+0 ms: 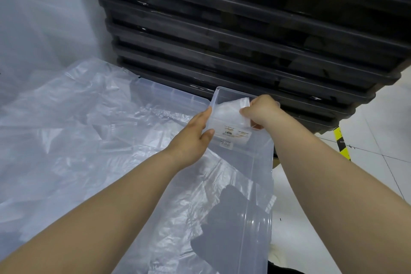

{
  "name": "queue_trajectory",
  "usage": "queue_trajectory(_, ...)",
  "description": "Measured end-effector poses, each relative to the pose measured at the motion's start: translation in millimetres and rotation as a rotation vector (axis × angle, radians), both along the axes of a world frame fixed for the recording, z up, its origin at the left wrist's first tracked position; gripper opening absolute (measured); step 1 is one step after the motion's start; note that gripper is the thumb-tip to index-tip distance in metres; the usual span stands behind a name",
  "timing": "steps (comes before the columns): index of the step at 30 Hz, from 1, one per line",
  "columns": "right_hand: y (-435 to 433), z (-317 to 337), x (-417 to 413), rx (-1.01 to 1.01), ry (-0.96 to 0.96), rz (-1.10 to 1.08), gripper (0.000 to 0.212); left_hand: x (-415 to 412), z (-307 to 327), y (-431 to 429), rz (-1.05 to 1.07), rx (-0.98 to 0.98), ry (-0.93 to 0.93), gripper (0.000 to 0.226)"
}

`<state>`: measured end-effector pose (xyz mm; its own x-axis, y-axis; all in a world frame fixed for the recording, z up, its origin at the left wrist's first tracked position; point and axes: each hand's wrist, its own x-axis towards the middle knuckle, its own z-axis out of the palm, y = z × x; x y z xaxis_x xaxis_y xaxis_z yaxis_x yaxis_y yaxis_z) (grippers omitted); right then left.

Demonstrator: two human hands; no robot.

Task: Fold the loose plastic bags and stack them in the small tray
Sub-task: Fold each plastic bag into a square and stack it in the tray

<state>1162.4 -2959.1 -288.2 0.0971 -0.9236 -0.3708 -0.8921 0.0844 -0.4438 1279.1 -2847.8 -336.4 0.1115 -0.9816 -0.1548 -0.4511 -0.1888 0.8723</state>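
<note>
**Progress:** early, by judgement. One folded bag (229,110) is being placed into the small tray (222,125). No other folded bag can be made out beneath it, though the clear walls make this hard to tell. A large heap of loose plastic bags (89,131) is left unfolded, spread out to the left.

**Hands:** the folded bag is pinched at its right edge by the right hand (261,111). The tray's near-left corner is gripped between the thumb and fingers of the left hand (195,133).

**Containers:**
- Small tray: clear, labelled on its near wall, set at the far end of a larger clear bin (258,173). Whether it sits on or in the bin cannot be told.
- Larger clear bin: a dark shape is seen through it.
- Divided clear box (178,95): partly covered by the heap.
- Stacked black trays (244,40): ranged behind, contents not visible.
</note>
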Motion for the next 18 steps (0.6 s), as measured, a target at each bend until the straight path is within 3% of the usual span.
queue_trajectory(10, -8.1, 22.3, -7.5, -0.261, 0.396, 0.27, 0.042, 2.8, -1.8, -0.4, -0.022, 0.005, -0.032, 0.054)
queue_trajectory(12, -12.4, 23.3, -11.3, -0.285, 0.275, 0.316, 0.029, 2.9, -1.7, 0.0, -0.022, 0.011, -0.028, 0.054)
queue_trajectory(15, -10.3, 14.4, -6.8, -0.105, -0.087, 0.355, 0.01, 2.4, -0.8, 0.3, -0.02, 0.019, -0.018, 0.054)
queue_trajectory(18, -9.2, -3.6, 7.2, 0.044, -0.082, 0.439, 0.01, 2.8, -0.5, -0.1, -0.022, 0.025, -0.013, 0.054)
